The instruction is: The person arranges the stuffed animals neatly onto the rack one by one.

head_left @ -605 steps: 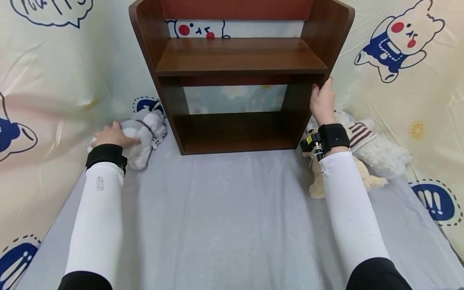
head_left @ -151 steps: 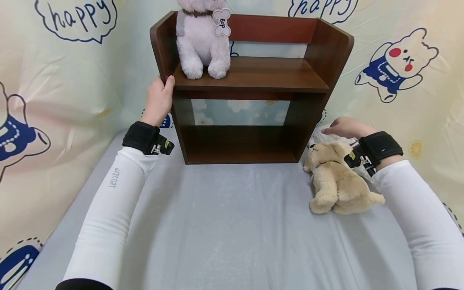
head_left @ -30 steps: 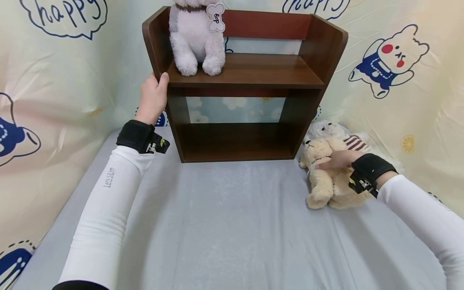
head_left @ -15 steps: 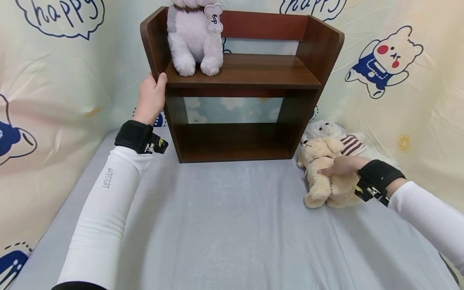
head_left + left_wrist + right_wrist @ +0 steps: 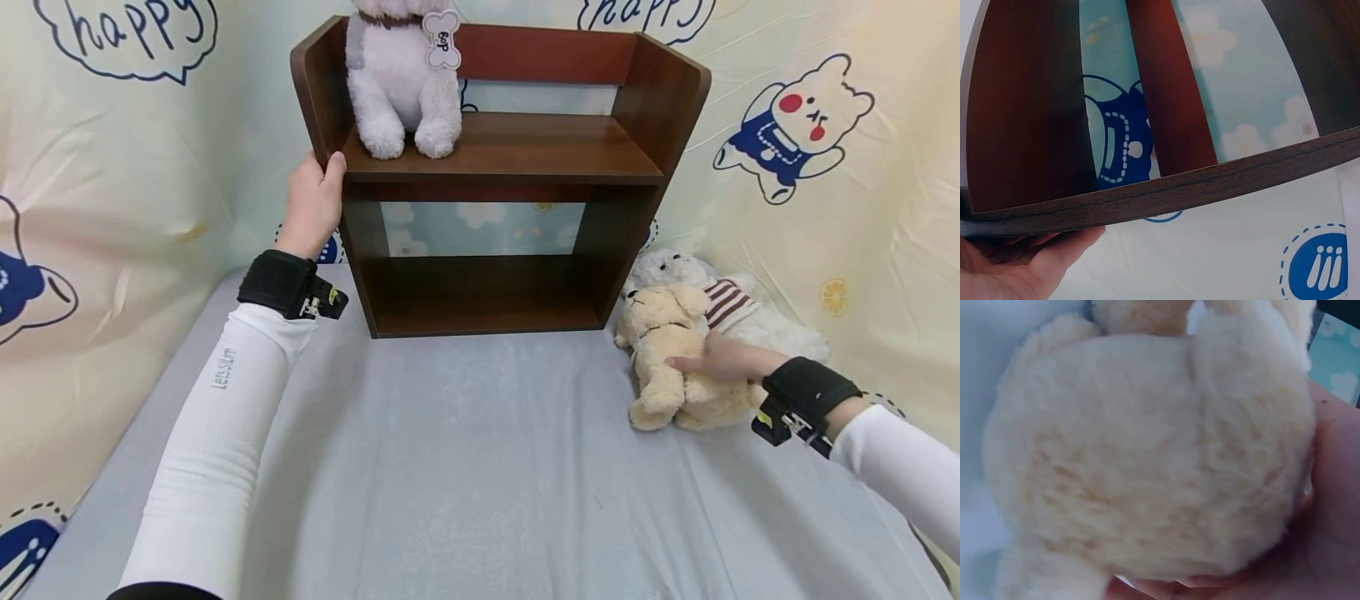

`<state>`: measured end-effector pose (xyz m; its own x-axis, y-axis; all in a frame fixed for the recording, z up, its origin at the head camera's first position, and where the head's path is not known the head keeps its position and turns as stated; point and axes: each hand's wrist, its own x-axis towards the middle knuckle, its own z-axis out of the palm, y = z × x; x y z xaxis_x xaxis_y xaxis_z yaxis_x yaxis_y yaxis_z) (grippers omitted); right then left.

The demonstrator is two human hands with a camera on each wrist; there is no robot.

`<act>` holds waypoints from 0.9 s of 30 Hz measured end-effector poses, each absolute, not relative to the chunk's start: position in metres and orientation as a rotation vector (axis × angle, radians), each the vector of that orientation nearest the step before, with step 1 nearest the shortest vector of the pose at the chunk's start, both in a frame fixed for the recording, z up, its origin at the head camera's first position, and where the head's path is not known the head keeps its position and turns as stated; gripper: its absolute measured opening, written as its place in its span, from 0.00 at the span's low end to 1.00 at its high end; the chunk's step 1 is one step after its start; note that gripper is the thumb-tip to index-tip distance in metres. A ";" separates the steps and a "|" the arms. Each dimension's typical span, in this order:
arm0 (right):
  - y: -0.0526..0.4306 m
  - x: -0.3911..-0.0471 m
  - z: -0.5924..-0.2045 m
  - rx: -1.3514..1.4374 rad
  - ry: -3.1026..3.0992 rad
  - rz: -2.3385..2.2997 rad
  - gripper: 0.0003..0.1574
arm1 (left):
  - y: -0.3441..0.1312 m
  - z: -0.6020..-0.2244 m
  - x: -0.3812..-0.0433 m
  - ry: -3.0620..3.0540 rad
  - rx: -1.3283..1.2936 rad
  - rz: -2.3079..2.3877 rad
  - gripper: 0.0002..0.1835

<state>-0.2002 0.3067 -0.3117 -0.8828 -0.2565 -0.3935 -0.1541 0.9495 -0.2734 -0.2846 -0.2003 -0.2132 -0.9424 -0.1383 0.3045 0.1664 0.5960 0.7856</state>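
My left hand [image 5: 311,208] grips the left side panel of a dark brown two-tier shelf [image 5: 502,171], thumb at the front edge. In the left wrist view, its fingers [image 5: 1066,253] lie against the panel's outer face. At the right, my right hand [image 5: 731,358] holds a tan plush dog [image 5: 660,392] around the body, which lies on its side on the table. The right wrist view shows the dog's furry body [image 5: 1141,456] filling the frame, fingers curling beneath it. A white-and-grey plush dog [image 5: 405,83] with a bone-shaped tag sits on the upper tier's left; its head is cut off.
Behind the tan dog, against the backdrop, lies a white plush toy [image 5: 776,329] with a brown-striped garment. A grey cloth [image 5: 480,467] covers the table. A printed cream and pale-blue backdrop [image 5: 142,167] surrounds the shelf.
Since the oldest frame, the white-and-grey dog has gone from the table's left onto the upper tier, and the left hand onto the shelf. Lately the right hand has slid rightward along the tan dog.
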 end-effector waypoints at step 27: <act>0.309 -0.200 -0.331 -0.215 2.667 -0.432 0.57 | -0.202 -0.215 -0.285 -2.503 -0.007 -1.245 0.29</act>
<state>-0.1997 0.3091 -0.3308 -0.8962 -0.2158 -0.3875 -0.0825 0.9395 -0.3324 -0.2855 -0.2024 -0.2151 -0.9406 -0.1466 0.3061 0.1558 0.6149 0.7731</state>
